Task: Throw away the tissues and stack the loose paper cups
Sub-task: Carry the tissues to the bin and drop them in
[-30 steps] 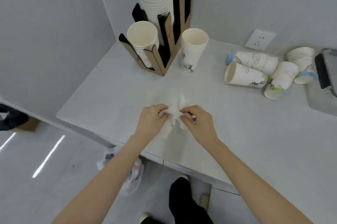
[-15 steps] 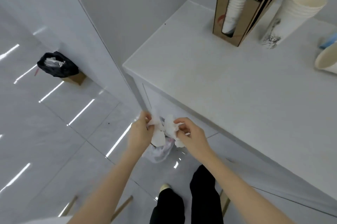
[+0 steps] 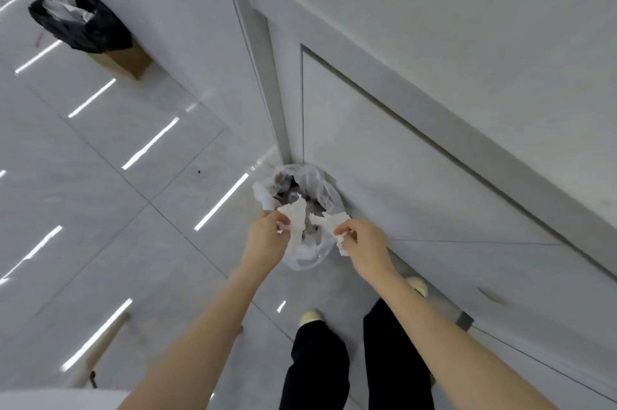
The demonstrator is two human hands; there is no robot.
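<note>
My left hand point(image 3: 267, 237) pinches a crumpled white tissue point(image 3: 295, 214). My right hand point(image 3: 364, 242) pinches a second white tissue point(image 3: 330, 221). Both hands hover just above a small bin lined with a translucent white bag point(image 3: 317, 185) that stands on the floor against the cabinet front. Crumpled waste shows inside the bag. The two tissues are a little apart from each other. The paper cups are out of view.
The white counter's corner point(image 3: 434, 8) and its cabinet door point(image 3: 417, 175) fill the right side. A second bin with a black bag point(image 3: 80, 22) stands by the wall at far left. My legs and shoes point(image 3: 310, 316) are on the tiled floor below.
The hands carried the tissues off the counter and down over the floor bin. They have moved apart, each with its own piece. The view has tilted down, so the cups are gone from sight.
</note>
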